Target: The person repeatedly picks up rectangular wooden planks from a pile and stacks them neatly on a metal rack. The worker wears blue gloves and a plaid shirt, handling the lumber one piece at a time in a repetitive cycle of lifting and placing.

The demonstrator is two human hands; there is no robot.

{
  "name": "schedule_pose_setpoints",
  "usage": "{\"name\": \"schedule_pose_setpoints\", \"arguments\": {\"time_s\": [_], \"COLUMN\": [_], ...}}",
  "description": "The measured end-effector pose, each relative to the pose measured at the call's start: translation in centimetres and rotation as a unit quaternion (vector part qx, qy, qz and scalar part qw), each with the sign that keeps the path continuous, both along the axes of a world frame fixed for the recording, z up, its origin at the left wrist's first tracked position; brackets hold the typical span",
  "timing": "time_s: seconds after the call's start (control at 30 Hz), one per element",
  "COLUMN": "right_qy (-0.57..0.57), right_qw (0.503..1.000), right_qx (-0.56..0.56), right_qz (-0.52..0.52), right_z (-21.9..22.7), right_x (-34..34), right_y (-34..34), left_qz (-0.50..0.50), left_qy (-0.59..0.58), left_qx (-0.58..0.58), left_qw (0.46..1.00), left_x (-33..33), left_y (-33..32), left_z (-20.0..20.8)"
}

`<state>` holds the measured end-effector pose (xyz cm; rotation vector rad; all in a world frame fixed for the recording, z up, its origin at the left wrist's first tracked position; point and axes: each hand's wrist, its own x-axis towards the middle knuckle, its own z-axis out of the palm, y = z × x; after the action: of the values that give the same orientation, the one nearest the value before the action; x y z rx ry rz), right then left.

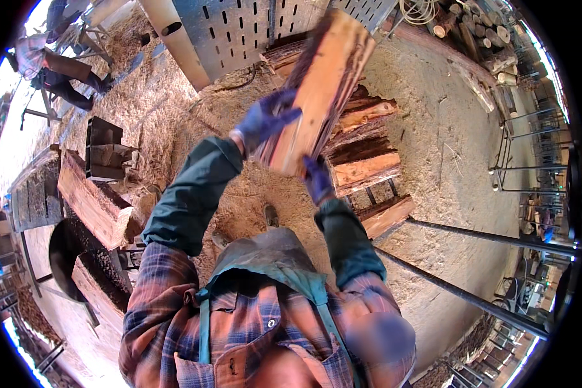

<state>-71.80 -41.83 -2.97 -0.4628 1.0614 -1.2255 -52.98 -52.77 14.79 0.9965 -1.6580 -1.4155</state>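
A long, bark-edged wooden slab (326,84) is held up in front of me, tilted, its pale sawn face toward me. My left hand (265,119), in a purple-blue glove, grips its left edge with the fingers partly spread over the wood. My right hand (318,180), gloved alike, clasps the lower near corner; some of its fingers are hidden. Just right of and behind the slab lies a pile of similar rough slabs (367,167) with dark bark. Its far end, slightly blurred, reaches a metal panel with slots (229,39).
Metal bars (485,235) run from the pile toward the right. On the left are a squared timber (87,197) and a black metal box (103,149). Round logs (482,29) are heaped far right. Another person (58,64) works far left. Sawdust covers the floor (446,149).
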Motion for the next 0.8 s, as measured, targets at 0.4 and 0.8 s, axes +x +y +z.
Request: {"name": "schedule_pose_setpoints", "arguments": {"time_s": [0.4,0.8], "right_qy": [0.027,0.091], "right_qw": [0.840,0.776], "right_qx": [0.394,0.091], "right_qz": [0.373,0.618], "right_z": [-14.3,-1.3], "right_x": [12.8,53.1], "right_y": [3.1,-0.4], "left_qz": [-0.066,0.418], "left_qy": [-0.463,-0.080], "left_qx": [0.333,0.381], "left_qw": [0.819,0.821], "left_x": [19.8,24.4], "left_y": [34.1,51.2], "left_z": [-18.6,-19.1]}}
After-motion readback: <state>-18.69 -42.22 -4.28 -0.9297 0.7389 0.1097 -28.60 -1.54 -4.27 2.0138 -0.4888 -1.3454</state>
